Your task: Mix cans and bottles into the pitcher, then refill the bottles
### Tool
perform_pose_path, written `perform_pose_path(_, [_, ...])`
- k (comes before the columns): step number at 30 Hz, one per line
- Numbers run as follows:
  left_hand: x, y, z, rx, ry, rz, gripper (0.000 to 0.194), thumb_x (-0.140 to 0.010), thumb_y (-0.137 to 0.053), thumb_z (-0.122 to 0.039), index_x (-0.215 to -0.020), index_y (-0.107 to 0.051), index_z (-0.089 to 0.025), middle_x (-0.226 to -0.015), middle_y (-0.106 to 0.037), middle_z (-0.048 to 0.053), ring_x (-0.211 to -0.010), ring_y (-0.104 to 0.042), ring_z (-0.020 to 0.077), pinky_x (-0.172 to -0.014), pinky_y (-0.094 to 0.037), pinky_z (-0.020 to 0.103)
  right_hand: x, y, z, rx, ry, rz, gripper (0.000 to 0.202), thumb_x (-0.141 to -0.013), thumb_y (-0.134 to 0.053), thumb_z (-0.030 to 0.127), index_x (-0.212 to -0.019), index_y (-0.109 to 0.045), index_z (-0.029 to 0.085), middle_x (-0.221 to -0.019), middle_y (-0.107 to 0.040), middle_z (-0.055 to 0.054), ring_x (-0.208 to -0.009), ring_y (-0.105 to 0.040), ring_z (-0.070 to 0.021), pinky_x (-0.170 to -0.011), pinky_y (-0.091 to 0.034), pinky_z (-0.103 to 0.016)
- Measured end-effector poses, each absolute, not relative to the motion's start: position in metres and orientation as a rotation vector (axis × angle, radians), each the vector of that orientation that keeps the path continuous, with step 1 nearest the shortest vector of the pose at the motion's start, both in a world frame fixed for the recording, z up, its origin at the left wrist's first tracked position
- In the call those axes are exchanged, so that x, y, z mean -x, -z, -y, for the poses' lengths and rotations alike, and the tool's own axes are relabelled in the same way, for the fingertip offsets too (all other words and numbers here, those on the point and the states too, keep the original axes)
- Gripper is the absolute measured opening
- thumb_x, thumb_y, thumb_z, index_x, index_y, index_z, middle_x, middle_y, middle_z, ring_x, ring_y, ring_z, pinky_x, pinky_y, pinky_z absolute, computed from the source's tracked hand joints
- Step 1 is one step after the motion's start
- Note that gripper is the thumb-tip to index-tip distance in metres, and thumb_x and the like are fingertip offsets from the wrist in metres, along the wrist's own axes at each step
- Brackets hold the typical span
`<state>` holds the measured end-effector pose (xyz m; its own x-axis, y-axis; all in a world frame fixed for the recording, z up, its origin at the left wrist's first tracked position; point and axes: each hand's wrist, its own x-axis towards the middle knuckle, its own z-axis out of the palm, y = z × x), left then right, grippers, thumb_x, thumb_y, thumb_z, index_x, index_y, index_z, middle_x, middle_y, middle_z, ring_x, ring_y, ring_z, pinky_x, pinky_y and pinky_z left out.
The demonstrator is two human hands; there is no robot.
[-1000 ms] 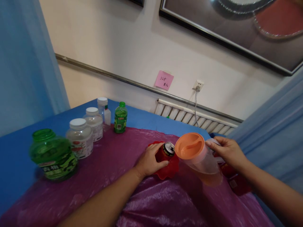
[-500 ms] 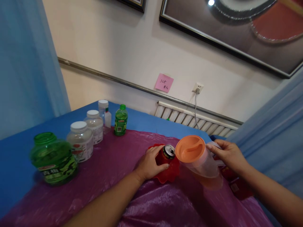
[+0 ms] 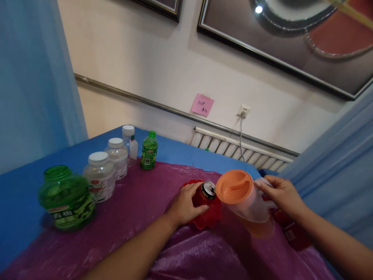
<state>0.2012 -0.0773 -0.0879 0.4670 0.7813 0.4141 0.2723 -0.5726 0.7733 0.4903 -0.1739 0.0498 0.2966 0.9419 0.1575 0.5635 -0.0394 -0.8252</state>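
Note:
My left hand [image 3: 186, 206] is wrapped around a red drink can [image 3: 203, 194] with an opened silver top. The can stands over a red scalloped dish [image 3: 212, 216] on the purple plastic sheet. My right hand [image 3: 281, 190] grips the handle of a clear plastic pitcher [image 3: 253, 208] with an orange lid [image 3: 234, 186]. The pitcher is tilted to the left, its lid edge right beside the can's top. Amber liquid shows in its lower part. Whether any liquid flows between pitcher and can cannot be made out.
At the left stand a large green jar [image 3: 67, 202], white-capped clear jars [image 3: 100, 181] and a small green bottle [image 3: 149, 151]. Dark red packages [image 3: 295, 235] lie under my right forearm. Behind the table are a radiator [image 3: 221, 146] and a plugged-in cable [image 3: 241, 136].
The whole view has shifted slightly, so everything sits a little lower. Both hands keep their holds on the can and the pitcher, with almost no other visible movement.

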Motion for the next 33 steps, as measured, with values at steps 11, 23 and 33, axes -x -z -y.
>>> perform_pose_path(11, [-0.2021,0.0883,0.0774,-2.086,-1.044,-0.866,0.076,-0.066,-0.084,-0.026,-0.137,-0.058,-0.027,-0.139,-0.065,0.008,-0.13,-0.058,0.0316,-0.116,-0.041,0.05,-0.486,-0.0509,0.1759,1.676,-0.57,1.363,0.048,-0.073,-0.078,0.062,-0.058,-0.056,0.021,-0.054,-0.053,0.003,-0.049,-0.046,-0.0125,-0.044,-0.038,-0.024])
perform_pose_path(23, [-0.2014,0.0876,0.0781,-2.075,-1.045,-0.867,0.075,-0.066,-0.084,-0.026,-0.136,-0.058,-0.026,-0.139,-0.065,0.009,-0.129,-0.058,0.0316,-0.115,-0.042,0.05,-0.4816,-0.0546,0.1749,1.697,-0.537,1.383,0.049,-0.073,-0.077,0.064,-0.058,-0.056,0.022,-0.055,-0.052,0.003,-0.051,-0.046,-0.0135,-0.047,-0.041,-0.026])
perform_pose_path(33, [-0.2026,0.0928,0.076,-2.079,-1.065,-0.876,0.077,-0.066,-0.085,-0.028,-0.138,-0.057,-0.026,-0.138,-0.065,0.009,-0.128,-0.058,0.0315,-0.115,-0.041,0.05,-0.4839,-0.0535,0.1727,1.704,-0.494,1.396,0.048,-0.073,-0.076,0.063,-0.058,-0.057,0.022,-0.058,-0.053,0.003,-0.054,-0.047,-0.0145,-0.049,-0.041,-0.027])
